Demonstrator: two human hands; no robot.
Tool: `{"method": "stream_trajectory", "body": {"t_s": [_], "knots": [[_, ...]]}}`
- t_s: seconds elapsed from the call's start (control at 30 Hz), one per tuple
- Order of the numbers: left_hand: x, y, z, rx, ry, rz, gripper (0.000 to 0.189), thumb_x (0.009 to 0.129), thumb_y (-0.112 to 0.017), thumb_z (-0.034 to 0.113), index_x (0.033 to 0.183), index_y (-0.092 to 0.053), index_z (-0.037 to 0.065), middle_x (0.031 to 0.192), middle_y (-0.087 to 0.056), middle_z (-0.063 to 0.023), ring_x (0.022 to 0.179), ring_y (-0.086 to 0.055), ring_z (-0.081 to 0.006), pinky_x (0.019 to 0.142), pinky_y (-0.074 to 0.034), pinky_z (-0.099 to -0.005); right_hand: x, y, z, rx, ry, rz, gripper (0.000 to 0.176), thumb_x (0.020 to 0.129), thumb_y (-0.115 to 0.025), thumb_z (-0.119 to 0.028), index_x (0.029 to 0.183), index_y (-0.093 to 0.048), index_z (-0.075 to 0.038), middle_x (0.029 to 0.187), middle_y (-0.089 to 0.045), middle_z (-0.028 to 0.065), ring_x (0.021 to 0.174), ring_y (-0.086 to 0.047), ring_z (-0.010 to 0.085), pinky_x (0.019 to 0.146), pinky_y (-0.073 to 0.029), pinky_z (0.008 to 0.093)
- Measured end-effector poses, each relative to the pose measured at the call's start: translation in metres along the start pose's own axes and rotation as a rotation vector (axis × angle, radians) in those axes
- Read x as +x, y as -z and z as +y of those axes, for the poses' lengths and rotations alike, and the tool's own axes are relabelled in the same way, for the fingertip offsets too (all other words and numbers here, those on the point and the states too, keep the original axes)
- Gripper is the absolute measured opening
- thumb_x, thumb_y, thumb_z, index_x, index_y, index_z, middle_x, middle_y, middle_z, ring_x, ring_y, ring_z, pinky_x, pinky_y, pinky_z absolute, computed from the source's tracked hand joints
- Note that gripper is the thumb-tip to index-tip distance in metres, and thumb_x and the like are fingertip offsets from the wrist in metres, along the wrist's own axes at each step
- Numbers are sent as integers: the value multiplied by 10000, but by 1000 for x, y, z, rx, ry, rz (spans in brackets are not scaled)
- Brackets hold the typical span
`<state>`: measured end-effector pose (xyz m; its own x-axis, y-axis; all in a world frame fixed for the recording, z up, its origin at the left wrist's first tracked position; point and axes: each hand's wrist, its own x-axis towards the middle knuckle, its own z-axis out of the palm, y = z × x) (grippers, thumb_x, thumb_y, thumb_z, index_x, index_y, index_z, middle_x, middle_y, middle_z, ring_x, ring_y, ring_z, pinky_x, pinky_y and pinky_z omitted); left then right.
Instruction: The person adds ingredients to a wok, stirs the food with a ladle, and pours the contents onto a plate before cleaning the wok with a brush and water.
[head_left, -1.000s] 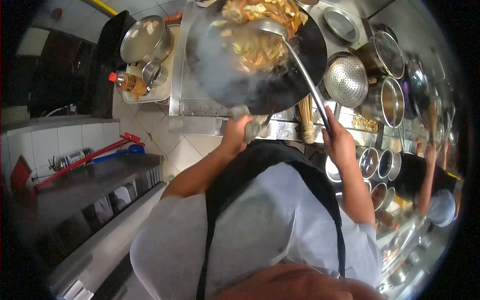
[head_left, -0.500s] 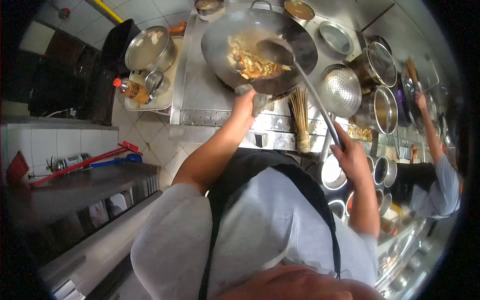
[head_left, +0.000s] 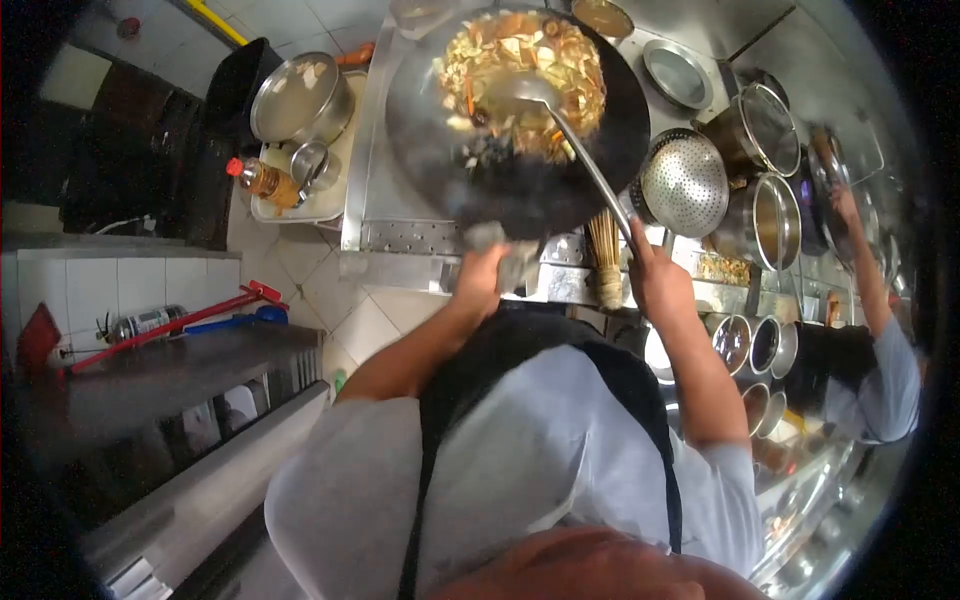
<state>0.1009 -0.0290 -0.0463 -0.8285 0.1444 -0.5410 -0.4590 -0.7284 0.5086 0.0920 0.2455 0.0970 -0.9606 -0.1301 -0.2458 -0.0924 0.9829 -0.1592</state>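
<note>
Ladle among chopped food in a dark wok, two hands at the stove.
From where I stand, the right hand has its fingers wrapped round the ladle's long handle, and the bowl sits amid the food (I can't tell how deep it goes), toward the wok's far side. The left hand is closed on a greyish cloth at the wok's near edge, though I can't make out every fingertip. A bound brush lies between the hands, nearer the right; a perforated strainer is just right of the wok. Off left, a big pot stands near a red-capped bottle.
</note>
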Motion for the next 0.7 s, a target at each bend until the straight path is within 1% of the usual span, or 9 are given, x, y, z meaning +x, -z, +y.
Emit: {"method": "stream_trajectory", "body": {"t_s": [0.07,0.13,0.17,0.2,0.27,0.33,0.4,0.5,0.7], "knots": [[-36,-23,14,30,-102,111,153,879,-643,91,973,-671,-27,849,-673,-80,756,-697,-212,695,-563,-339,-17,1,23,1,61,28,710,918,-549,-90,1555,-268,-229,965,-674,180,789,-673,386,691,-534,505],[-15,0,2,22,-80,94,146,882,-632,90,953,-676,-30,831,-671,-79,747,-694,-206,690,-557,-339,-43,22,28,392,41,4,673,876,-605,-85,1509,-398,-182,819,-652,188,682,-651,318,668,-518,438],[-2,8,4,18,-73,55,145,885,-621,90,933,-682,-32,812,-669,-79,738,-691,-200,685,-551,-338,-52,25,34,394,47,-4,673,876,-605,-85,1509,-398,-182,819,-652,188,682,-651,318,668,-518,438],[-12,-19,27,301,-278,-28,151,883,-609,102,857,-674,-32,775,-659,-90,702,-680,-198,649,-539,-340,-60,29,40,438,4,-37,636,858,-624,-84,1468,-458,-154,748,-614,182,633,-604,276,652,-501,407],[3,-44,59,67,63,44,151,926,-569,148,940,-630,10,858,-670,-109,781,-691,-233,709,-588,-390,-68,41,41,471,-26,-65,602,840,-642,-84,1427,-518,-127,677,-576,175,584,-557,235,636,-484,376],[31,-54,60,10,6,9,156,919,-569,144,915,-624,-2,835,-667,-117,748,-689,-244,680,-589,-410,-72,49,35,471,-98,-112,571,839,-632,-78,1402,-546,-108,631,-519,160,559,-493,190,614,-462,338],[55,-54,53,-38,-32,-22,162,911,-568,139,890,-619,-14,812,-665,-124,715,-687,-256,652,-589,-429,-71,42,38,511,-66,-68,587,842,-646,-90,1417,-533,-117,657,-570,160,566,-513,184,619,-472,342],[84,-50,49,-27,-15,73,162,890,-579,136,883,-618,-21,803,-663,-139,701,-688,-277,636,-589,-448,-54,40,17,593,-209,43,570,880,-655,-130,1432,-516,-101,733,-652,130,614,-546,150,643,-493,348],[95,-57,55,32,-12,145,163,867,-616,127,897,-620,-33,822,-672,-161,704,-690,-308,655,-595,-457,-4,35,-5,688,-239,190,592,900,-650,-144,1462,-473,-91,754,-665,120,579,-591,159,578,-502,325]]}}
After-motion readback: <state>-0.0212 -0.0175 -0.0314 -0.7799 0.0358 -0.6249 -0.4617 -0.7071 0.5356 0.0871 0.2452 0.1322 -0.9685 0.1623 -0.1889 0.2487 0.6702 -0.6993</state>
